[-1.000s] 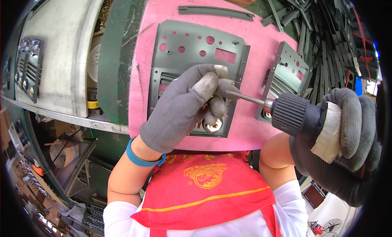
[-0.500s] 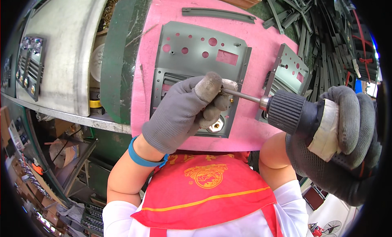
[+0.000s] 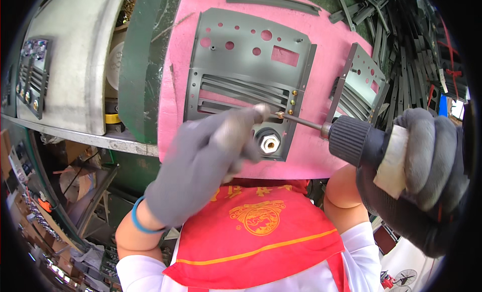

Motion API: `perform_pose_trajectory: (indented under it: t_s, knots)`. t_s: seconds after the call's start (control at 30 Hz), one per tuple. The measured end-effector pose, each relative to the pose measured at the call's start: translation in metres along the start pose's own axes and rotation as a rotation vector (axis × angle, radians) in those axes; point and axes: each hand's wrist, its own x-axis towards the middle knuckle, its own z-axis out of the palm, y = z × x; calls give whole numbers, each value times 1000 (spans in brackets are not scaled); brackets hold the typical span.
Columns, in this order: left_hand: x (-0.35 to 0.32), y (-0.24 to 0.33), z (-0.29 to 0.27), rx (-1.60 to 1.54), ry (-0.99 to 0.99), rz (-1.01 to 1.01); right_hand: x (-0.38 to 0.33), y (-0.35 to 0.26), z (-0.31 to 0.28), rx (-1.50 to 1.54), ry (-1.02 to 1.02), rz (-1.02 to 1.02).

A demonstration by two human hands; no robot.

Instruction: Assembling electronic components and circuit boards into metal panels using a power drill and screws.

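Observation:
In a grey glove, my right hand [image 3: 427, 166] is wrapped around a black power screwdriver [image 3: 354, 140] with pale tape on its body. Its long bit points left, and a small brass-coloured screw [image 3: 279, 115] shows at the tip. My left hand [image 3: 201, 161], gloved too, is smeared by motion; its fingertips are just left of the screw. Beneath lies a dark grey metal panel [image 3: 241, 56] with round holes, a rectangular cutout and long slots. Several brass screws [image 3: 292, 102] line its right edge. A large hex fitting [image 3: 271, 143] sits at the near right corner.
Pink padding [image 3: 173, 106] covers the work surface. A second, smaller-looking panel [image 3: 359, 81] lies to the right, and a loose metal strip [image 3: 271, 1] at the far side. Dark metal strips [image 3: 401, 66] are heaped at the far right. A pale metal sheet [image 3: 70, 76] is on the left.
My left hand has drawn back left and down from the bit, uncovering the slots, hex fitting and screw at the tip. The screwdriver has shifted only slightly.

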Motion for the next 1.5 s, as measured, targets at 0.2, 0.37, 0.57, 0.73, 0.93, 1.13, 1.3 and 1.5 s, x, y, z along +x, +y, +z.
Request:
perform_pose_trajectory:
  t_s: [0.2,0.37,0.57,0.73,0.93,1.13,1.3,1.5]
  knots:
    - [-18,-59,-6,1008,163,562,-4,7,0,-152,-38,56]
    - [-17,-81,-6,1253,290,775,2,8,-3,-202,-223,180]
    - [-16,-85,-8,1246,265,817,5,12,-7,-207,-366,209]
    - [-19,-83,-6,1273,252,816,5,12,-13,-183,-468,199]
    - [-19,-83,-5,1276,211,814,8,15,-19,-151,-592,168]
    - [-20,-82,-5,1287,201,817,9,16,-25,-118,-711,132]
    - [-20,-79,-4,1313,190,768,8,16,-24,-86,-755,111]
    - [-16,-22,7,472,158,404,20,-18,-77,4,-638,87]
